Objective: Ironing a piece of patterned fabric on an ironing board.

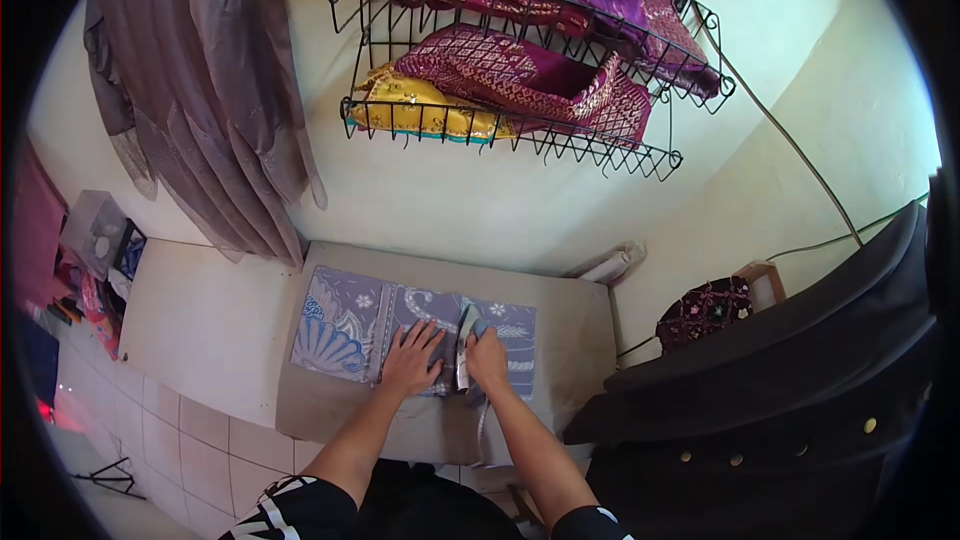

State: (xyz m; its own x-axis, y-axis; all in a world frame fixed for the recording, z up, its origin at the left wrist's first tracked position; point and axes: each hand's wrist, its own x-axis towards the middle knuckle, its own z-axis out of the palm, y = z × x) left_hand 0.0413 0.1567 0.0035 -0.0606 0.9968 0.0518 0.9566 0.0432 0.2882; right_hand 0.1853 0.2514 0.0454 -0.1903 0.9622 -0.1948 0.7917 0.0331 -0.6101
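Note:
A folded purple-grey patterned cloth [345,330] with blue and white motifs lies flat on a padded, cloth-covered table [570,360]. My right hand [487,358] grips the handle of a clothes iron [463,337], whose soleplate is turned on the right half of the cloth. Just left of the iron, my left hand [412,361] rests palm down on the cloth with its fingers spread and holds nothing. The iron's cord [481,431] hangs over the table's near edge. Whether the soleplate lies fully flat on the cloth cannot be told.
Black wire racks [442,116] with folded fabrics hang on the wall above. A long grey garment [225,90] hangs at the left, over a bare white tabletop [210,322]. Dark clothing [750,390] hangs at the right. A plastic-wrapped roll [606,267] lies at the table's back edge.

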